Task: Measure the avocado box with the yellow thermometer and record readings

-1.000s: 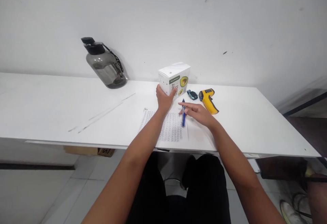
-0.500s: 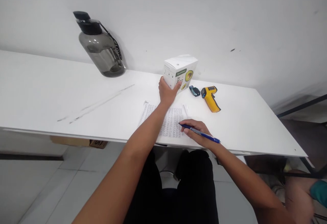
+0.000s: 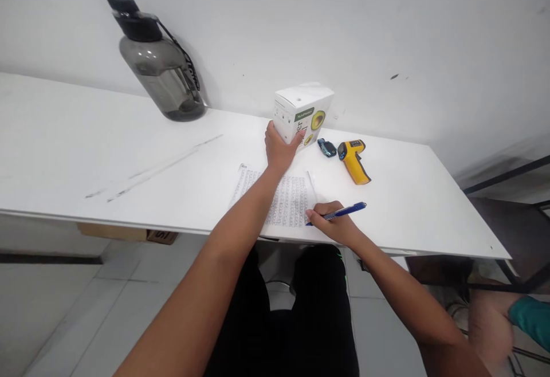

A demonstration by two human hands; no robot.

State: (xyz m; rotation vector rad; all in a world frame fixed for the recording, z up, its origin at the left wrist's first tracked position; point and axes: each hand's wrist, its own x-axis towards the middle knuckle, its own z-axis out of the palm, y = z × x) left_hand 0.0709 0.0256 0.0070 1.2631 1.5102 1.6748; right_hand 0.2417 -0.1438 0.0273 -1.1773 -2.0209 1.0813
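My left hand [image 3: 282, 146] grips the near lower end of a white box [image 3: 303, 102] with avocado pictures and a green label, thumb on its printed front and fingers round the left side. Under my left forearm lies a sheet of paper [image 3: 290, 202] covered in columns of small print; part of it is hidden by the arm. My right hand [image 3: 334, 222] is closed round a blue pen [image 3: 350, 209], whose tip points down at the paper's lower right edge. Behind this hand, a yellow infrared thermometer gun [image 3: 356, 162] lies beside a small dark device with a screen [image 3: 327, 148].
A large grey water bottle [image 3: 157, 67] with a black cap stands at the back left of the white table [image 3: 107, 153], by the wall. Below the front edge is a cardboard box [image 3: 116, 232]. Another person's leg [image 3: 492, 322] shows at the lower right.
My right hand has turned the pen so its back end points up to the right and its tip sits lower. The left hand still grips the box. The whole view has shifted slightly.
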